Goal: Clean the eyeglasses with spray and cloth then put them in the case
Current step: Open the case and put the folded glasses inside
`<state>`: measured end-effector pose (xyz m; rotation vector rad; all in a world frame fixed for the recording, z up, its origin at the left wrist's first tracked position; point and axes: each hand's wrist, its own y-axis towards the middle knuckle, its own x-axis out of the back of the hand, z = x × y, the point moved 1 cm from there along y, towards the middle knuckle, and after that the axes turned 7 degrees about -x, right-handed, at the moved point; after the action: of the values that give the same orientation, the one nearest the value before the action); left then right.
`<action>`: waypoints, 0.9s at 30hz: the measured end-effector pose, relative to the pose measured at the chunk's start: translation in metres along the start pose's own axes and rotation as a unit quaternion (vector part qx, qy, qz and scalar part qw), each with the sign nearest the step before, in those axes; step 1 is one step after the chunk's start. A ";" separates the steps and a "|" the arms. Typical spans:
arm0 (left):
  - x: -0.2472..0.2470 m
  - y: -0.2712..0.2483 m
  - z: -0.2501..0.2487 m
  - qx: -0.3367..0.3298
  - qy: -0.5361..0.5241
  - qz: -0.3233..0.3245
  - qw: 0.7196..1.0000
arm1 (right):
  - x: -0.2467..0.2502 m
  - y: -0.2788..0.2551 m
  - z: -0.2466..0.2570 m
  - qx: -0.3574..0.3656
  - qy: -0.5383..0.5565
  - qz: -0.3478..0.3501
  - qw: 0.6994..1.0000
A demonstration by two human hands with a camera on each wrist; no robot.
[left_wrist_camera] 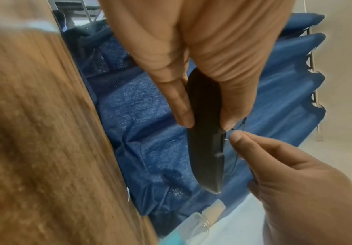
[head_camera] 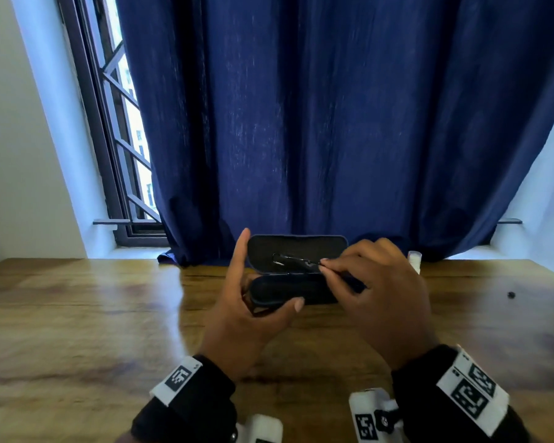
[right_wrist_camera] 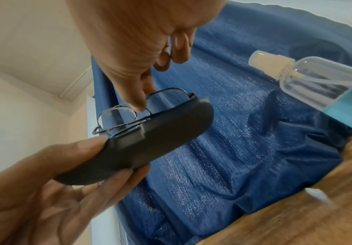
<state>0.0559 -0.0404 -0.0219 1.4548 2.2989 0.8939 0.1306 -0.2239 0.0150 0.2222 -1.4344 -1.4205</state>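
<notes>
- Eyeglasses (right_wrist_camera: 128, 114) sit half inside the dark case (head_camera: 293, 276), thin metal frame folded, lenses rising above the case rim in my right wrist view.
- My right hand (head_camera: 375, 282) pinches the frame near its middle between thumb and fingertips – the other fingers curl loosely behind.
- My left hand (head_camera: 247, 311) grips the case from its left end: thumb (head_camera: 288, 306) along the near side of the lower shell, index finger pointing up past the lid's left edge.
- From the head view the case is held open above the counter (head_camera: 77, 314), lid tilted back toward the curtain, not resting on the wood.
- In the left wrist view I see the case edge-on between my left thumb and fingers (left_wrist_camera: 181, 107), with the right hand's fingertip just beside the rim, touching the thin wire of the frame.
- Spray bottle (right_wrist_camera: 309, 77) – clear, with a white cap and blue liquid – stands on the counter behind my right hand, near the curtain; in the head view only its cap shows past my knuckles.
- Dark blue curtain (head_camera: 333, 123) hangs behind the counter, its hem bunched on the far edge of the wood.
- One small dark speck (head_camera: 511, 295) lies on the counter well to the right; I cannot tell what it is.
</notes>
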 end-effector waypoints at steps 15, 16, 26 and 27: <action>-0.001 -0.001 -0.007 0.012 -0.032 0.003 0.999 | -0.006 0.001 0.002 0.068 -0.023 0.128 0.989; -0.001 -0.001 -0.006 0.013 -0.031 0.004 0.999 | -0.006 0.001 0.001 0.071 -0.021 0.130 0.989; 0.001 0.000 -0.008 0.035 -0.060 -0.006 0.998 | -0.005 0.002 0.000 0.056 0.005 0.121 0.991; 0.001 0.000 -0.008 0.039 -0.062 -0.008 0.997 | -0.004 0.002 -0.002 0.040 0.014 0.108 0.993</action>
<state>0.0508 -0.0425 -0.0157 1.4779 2.2739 0.6966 0.1348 -0.2213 0.0145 0.1327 -1.4474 -1.1821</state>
